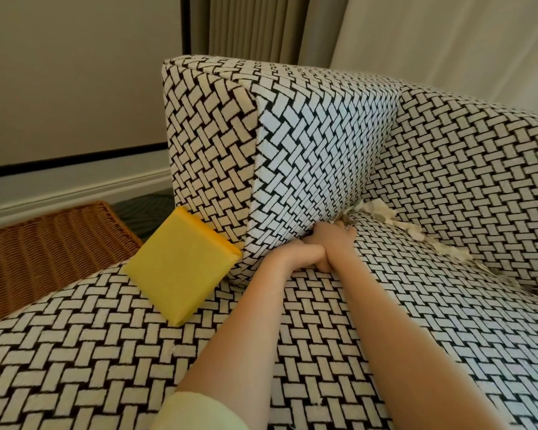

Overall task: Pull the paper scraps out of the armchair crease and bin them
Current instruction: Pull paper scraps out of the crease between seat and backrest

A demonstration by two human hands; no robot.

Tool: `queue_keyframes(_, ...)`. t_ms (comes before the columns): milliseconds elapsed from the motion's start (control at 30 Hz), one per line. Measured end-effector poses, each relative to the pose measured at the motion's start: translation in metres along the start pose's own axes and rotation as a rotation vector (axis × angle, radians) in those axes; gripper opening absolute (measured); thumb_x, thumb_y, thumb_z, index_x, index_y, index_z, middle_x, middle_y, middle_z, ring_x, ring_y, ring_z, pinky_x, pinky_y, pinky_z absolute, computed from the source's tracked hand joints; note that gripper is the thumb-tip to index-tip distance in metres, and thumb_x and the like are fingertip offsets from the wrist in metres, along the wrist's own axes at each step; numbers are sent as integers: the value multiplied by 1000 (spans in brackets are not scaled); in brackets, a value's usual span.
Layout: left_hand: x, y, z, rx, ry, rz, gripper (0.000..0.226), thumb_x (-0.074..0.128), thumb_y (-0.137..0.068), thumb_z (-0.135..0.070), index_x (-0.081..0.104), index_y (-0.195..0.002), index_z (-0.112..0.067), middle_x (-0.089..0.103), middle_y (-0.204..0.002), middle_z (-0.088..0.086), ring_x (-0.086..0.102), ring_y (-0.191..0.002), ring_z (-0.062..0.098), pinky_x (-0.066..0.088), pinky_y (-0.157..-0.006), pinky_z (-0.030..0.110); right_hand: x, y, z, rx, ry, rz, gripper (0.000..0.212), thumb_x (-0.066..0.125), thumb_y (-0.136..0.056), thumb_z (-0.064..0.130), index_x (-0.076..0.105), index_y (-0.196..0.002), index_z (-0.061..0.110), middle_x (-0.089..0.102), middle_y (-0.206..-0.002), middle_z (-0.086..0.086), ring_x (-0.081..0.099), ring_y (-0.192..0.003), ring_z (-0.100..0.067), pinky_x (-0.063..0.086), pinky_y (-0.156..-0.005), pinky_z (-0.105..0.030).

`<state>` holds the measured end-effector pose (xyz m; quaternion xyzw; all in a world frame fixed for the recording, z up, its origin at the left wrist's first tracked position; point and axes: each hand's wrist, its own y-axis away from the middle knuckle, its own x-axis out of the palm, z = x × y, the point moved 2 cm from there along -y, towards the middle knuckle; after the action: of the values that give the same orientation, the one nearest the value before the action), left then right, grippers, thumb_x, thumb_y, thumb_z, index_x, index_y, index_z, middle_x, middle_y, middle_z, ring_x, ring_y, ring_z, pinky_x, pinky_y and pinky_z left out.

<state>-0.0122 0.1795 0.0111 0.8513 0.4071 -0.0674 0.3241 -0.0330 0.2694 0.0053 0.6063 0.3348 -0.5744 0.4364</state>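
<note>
Paper scraps point(382, 212) wedged in the armchair point(454, 150) crease point(497, 273)

The armchair wears a black-and-cream basket-weave fabric, and the crease runs where its seat cushion meets the backrest. Torn cream and grey scraps sit bunched in the crease at the seat's back-left corner, just beside the armrest. Thinner bits trail along the crease toward the seat's right edge, partly sunk out of sight.

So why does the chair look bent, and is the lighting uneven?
Head view: the wide-angle lens bows the skirting board and the armchair edges; the armrest looks cool white on its inner face and warmer cream on its front; the paper scraps in the crease are soft and hard to make out.
</note>
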Motion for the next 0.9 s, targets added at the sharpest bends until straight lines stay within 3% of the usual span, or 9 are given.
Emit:
queue_keyframes(233, 3, 3, 2, 26, -11, -18, 74, 57, -65, -19, 39, -137, -9, 44, -136, 11, 42, -124, 27, 36, -104, 40, -2, 3, -1, -10, -70, -31, 28, 45, -88, 25, 57, -111, 14, 53, -128, -11, 34, -129, -28, 20, -107, -42)
queue_keyframes(333, 5, 1, 7, 79, -29, -40, 59, 55, -73, -17, 47, -131, -10, 49, -132, 9, 44, -121, 24, 36, -100, 35, -3, 4, -1, -20, -84, -40, 27, 47, -86, 26, 57, -108, 13, 55, -124, -11, 37, -126, -28, 21, -106, -42)
queue_keyframes(467, 4, 3, 9, 131, -41, -23, 36, 51, -81, -12, 56, -117, -9, 54, -110, 5, 48, -102, 19, 37, -83, 27, -5, 9, 1, -33, -32, -105, 30, 49, -87, 30, 57, -108, 11, 57, -121, -10, 41, -123, -28, 24, -104, -43)
queue_keyframes(533, 4, 4, 9, 139, -73, -9, 39, 53, -81, -16, 56, -119, -9, 56, -116, 7, 49, -105, 21, 38, -84, 28, -6, 12, 0, -59, 66, -106, 35, 45, -90, 33, 57, -113, 10, 53, -127, -11, 35, -128, -27, 21, -107, -45)
queue_keyframes(700, 6, 0, 5, 85, -196, 14, 68, 54, -87, -39, 28, -145, -14, 31, -150, 7, 30, -135, 24, 27, -106, 35, -8, 9, -3, -107, 217, 25, 48, 31, -95, 40, 54, -125, 11, 36, -145, -12, 14, -139, -30, 11, -113, -44)
queue_keyframes(833, 6, 3, -6, 74, -268, 71, 75, 36, -94, -52, 16, -147, -5, 18, -155, 12, 18, -142, 27, 17, -114, 37, -13, 7, -3, -112, 193, 106, 54, 30, -96, 38, 36, -140, 7, 21, -151, -16, 5, -142, -32, 7, -115, -44)
queue_keyframes(900, 8, 0, -8, 160, -373, 102, 76, 33, -94, -54, 10, -148, -7, 12, -156, 12, 13, -144, 25, 13, -115, 36, -12, 3, -4, -106, 151, 128, 56, 32, -95, 39, 34, -140, 6, 18, -152, -17, 5, -142, -32, 7, -115, -43)
